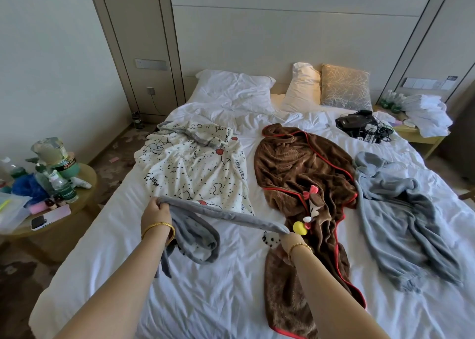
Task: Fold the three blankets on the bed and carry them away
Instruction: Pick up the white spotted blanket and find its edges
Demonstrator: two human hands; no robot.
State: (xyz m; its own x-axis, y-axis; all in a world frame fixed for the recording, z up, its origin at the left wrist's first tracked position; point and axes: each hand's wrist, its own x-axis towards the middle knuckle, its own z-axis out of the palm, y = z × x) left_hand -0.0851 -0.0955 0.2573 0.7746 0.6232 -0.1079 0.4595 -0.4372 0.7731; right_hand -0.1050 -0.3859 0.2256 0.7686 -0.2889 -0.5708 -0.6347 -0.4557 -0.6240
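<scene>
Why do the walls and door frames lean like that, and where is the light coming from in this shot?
Head view: the wide-angle lens bows the wall panels and bed edges outward; warm light falls on the pillows at the headboard, while the floor at lower left sits in shadow; the left hand and right hand gripping the patterned blanket look sharp, without motion blur.

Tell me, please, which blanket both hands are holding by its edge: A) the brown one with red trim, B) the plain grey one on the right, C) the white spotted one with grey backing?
C: the left hand and right hand stretch the grey edge of the white spotted blanket between them.
</scene>
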